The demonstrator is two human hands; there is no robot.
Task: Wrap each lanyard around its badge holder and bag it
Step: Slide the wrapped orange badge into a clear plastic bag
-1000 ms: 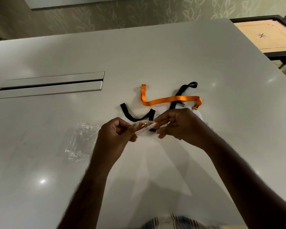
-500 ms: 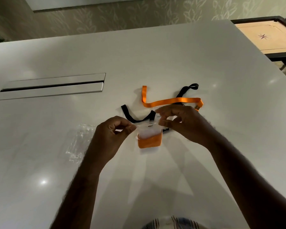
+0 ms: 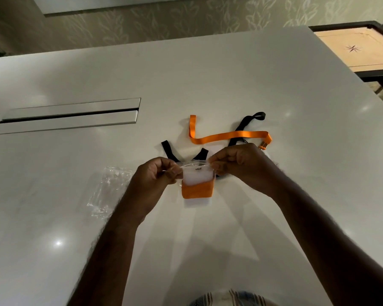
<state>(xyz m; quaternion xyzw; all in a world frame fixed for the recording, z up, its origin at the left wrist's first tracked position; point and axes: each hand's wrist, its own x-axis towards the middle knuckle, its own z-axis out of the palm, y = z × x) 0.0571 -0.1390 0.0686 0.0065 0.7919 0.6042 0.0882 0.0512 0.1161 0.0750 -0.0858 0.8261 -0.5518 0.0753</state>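
Note:
A small clear zip bag (image 3: 198, 184) hangs upright between my hands above the white table (image 3: 230, 74). Inside it sits a badge holder with an orange lanyard wound round its lower part (image 3: 197, 190). My left hand (image 3: 157, 180) pinches the bag's top left corner. My right hand (image 3: 239, 166) pinches the top right corner. Behind my hands a loose orange lanyard (image 3: 226, 136) and a black lanyard (image 3: 245, 124) lie on the table; their badge holders are mostly hidden by my right hand.
Empty clear bags (image 3: 107, 191) lie crumpled on the table left of my left hand. A long recessed slot cover (image 3: 69, 115) sits at the far left. A carrom board (image 3: 354, 49) stands beyond the table's right edge.
The bag with the wrapped badge turned from edge-on to hanging upright, facing me. Both hands shifted to pinch its top corners and have held steady since.

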